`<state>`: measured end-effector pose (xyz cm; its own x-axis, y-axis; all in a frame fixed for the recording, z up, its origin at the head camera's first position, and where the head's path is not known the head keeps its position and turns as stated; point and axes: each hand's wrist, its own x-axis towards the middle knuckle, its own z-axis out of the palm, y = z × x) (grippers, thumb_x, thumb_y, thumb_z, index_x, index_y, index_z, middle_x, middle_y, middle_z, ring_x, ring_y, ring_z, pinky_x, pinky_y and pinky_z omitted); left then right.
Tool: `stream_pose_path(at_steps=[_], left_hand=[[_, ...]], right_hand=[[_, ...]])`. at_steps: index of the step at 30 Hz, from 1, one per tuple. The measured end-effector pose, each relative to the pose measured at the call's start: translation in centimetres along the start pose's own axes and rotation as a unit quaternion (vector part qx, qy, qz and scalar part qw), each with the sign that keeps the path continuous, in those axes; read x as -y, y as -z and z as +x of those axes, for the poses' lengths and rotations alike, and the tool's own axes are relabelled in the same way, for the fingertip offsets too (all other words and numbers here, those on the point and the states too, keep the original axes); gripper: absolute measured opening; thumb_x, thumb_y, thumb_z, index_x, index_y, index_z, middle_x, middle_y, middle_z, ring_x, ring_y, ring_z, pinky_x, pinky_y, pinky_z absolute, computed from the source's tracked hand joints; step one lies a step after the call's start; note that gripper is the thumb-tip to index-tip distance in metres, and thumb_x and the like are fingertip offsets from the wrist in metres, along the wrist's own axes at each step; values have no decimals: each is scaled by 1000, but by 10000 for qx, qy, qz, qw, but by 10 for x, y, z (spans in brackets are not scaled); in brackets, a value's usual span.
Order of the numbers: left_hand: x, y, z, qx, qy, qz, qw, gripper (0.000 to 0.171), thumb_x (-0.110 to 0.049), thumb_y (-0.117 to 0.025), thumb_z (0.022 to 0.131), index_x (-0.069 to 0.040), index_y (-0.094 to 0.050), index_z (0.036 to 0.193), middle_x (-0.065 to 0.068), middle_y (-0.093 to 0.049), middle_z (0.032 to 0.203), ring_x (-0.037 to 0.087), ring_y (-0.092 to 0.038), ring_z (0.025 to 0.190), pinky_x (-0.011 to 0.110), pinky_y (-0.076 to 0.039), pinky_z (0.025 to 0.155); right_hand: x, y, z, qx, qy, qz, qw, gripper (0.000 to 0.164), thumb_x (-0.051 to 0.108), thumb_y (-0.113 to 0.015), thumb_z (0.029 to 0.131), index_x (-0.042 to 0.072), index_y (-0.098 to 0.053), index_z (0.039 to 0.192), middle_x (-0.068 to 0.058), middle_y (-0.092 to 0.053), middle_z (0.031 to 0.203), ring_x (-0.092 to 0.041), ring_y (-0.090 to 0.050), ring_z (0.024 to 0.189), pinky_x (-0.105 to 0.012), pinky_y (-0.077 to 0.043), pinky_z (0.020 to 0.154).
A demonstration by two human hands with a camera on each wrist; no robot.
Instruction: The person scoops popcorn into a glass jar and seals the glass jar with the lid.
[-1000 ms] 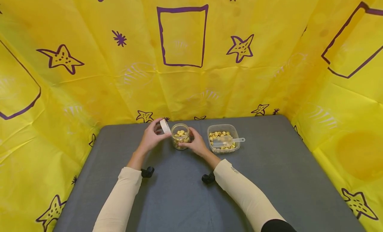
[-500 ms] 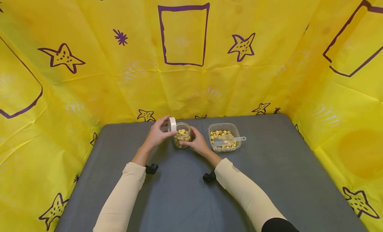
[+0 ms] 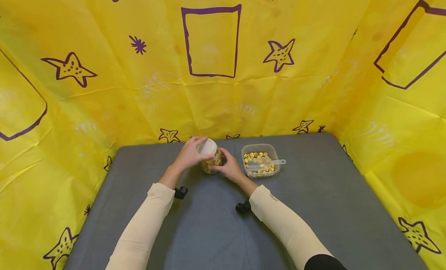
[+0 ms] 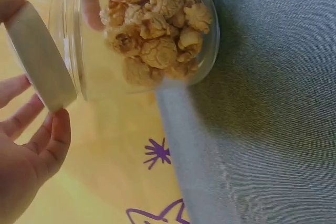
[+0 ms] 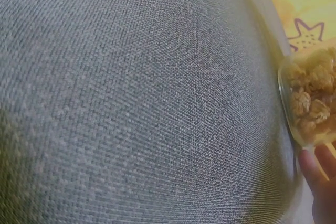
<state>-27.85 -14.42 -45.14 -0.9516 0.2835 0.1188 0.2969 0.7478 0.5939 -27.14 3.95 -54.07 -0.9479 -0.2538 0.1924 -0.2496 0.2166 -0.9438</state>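
Observation:
A clear jar, part filled with caramel-coloured popcorn, stands upright on the grey-covered table. My right hand grips its side, thumb at the front. With spread, bent fingers my left hand holds a white lid by its edge over the jar's mouth. From the left wrist the lid looks slightly tilted, one edge close against the threaded neck and the other further off. The right wrist view catches only the jar's lower part and a few fingers.
Right of the jar sits a clear plastic tub with more popcorn, a translucent scoop lying across it. Yellow cloth walls with purple drawings enclose the back and sides of the table.
My left hand has carried the lid rightward from beside the jar and turned it from on edge to nearly flat over the mouth. My right hand keeps its grip on the jar.

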Motion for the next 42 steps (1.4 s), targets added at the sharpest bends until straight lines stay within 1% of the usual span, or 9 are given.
stream_pose_path(at_steps=[6, 15, 22, 25, 30, 34, 38, 40, 42], left_hand=[[-9, -1, 3, 157, -35, 479, 9987, 81, -48, -79, 76, -15, -50, 144, 15, -53, 137, 35, -47, 118, 51, -49, 88], [-15, -5, 4, 163, -159, 1028, 9944, 81, -44, -83, 74, -12, -53, 142, 15, -55, 133, 34, -46, 112, 48, -49, 86], [-19, -1, 9, 477, -401, 1543, 9861, 80, -48, -81, 75, -11, -53, 140, 16, -54, 135, 36, -47, 115, 50, -47, 90], [-18, 2, 11, 717, -628, 1526, 9837, 80, -43, -81, 77, -11, -50, 143, 16, -53, 139, 37, -47, 120, 51, -45, 94], [-17, 11, 13, 1287, -936, 1121, 9809, 76, -26, -79, 82, -8, -43, 147, 15, -46, 148, 38, -43, 131, 54, -41, 101], [-24, 10, 14, 1288, -724, 1141, 9824, 74, -37, -75, 85, -8, -43, 145, 17, -48, 145, 39, -46, 129, 55, -42, 99], [-29, 4, 14, 970, -506, 1982, 9740, 80, -56, -70, 83, -8, -45, 142, 18, -53, 137, 38, -51, 121, 55, -44, 96], [-32, 2, 14, 968, -505, 2217, 9690, 80, -53, -71, 83, -8, -44, 144, 19, -53, 138, 39, -50, 123, 57, -42, 99], [-32, 3, 15, 1119, -577, 2178, 9679, 78, -46, -72, 84, -10, -43, 146, 18, -50, 141, 40, -48, 127, 58, -41, 101]], right_hand=[[0, -1, -1, 12, -128, -300, 9995, 75, 21, -84, 76, 19, -47, 141, -8, -58, 132, -25, -60, 113, -43, -51, 92], [0, -5, -1, 9, -106, -373, 9992, 75, 23, -84, 77, 19, -46, 142, -8, -57, 132, -24, -58, 112, -42, -50, 94], [-2, -4, 0, -50, -105, -363, 9993, 74, 22, -85, 76, 19, -48, 141, -9, -58, 131, -25, -60, 111, -43, -51, 92], [-2, -4, 1, -44, -93, -360, 9993, 75, 22, -85, 75, 18, -48, 140, -9, -59, 130, -25, -60, 111, -43, -51, 93], [0, -2, 1, -19, -44, -407, 9992, 74, 24, -85, 76, 19, -48, 141, -7, -60, 130, -25, -61, 110, -44, -51, 91], [1, -1, 1, 18, -70, -362, 9993, 74, 23, -84, 77, 20, -48, 142, -6, -60, 131, -24, -60, 113, -45, -50, 94], [3, -1, 0, 47, -86, -393, 9992, 74, 22, -83, 77, 18, -47, 142, -8, -60, 130, -25, -60, 114, -46, -49, 97], [3, 0, 0, 45, -116, -425, 9990, 75, 22, -84, 77, 18, -46, 142, -8, -59, 130, -25, -60, 112, -46, -49, 95], [4, 0, -1, 57, -138, -454, 9989, 75, 22, -84, 77, 18, -46, 142, -8, -59, 132, -25, -60, 111, -45, -50, 92]])
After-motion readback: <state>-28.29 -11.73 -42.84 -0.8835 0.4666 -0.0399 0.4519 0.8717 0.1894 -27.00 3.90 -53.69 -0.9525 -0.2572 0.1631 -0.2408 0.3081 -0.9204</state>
